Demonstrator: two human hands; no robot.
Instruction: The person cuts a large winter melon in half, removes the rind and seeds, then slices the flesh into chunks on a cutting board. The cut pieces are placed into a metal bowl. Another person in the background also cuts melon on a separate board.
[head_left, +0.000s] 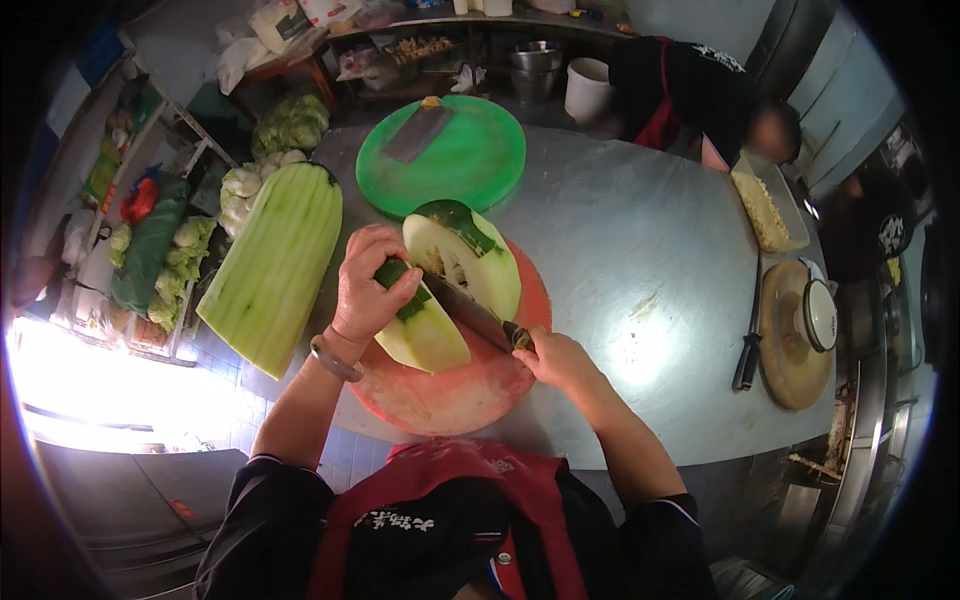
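My right hand (556, 355) grips the dark handle of a cleaver (471, 309), whose blade stands between two pieces of winter melon on a round red cutting board (442, 405). My left hand (373, 281) is clasped over the dark green end of the nearer melon piece (427, 337), which is mostly peeled. Beyond the blade leans the other piece (495, 262), its pale cut face and seedy core showing, with a patch of dark green rind on top. A long peeled melon length (277, 262) lies to the left of the board.
Behind the red board is a round green cutting board (480, 157) with another cleaver (418, 135) on it. At the right lie a long knife (746, 360), a round wooden board (784, 375) and a tub of pale chopped food (761, 210). A co-worker (675, 97) bends over the far edge.
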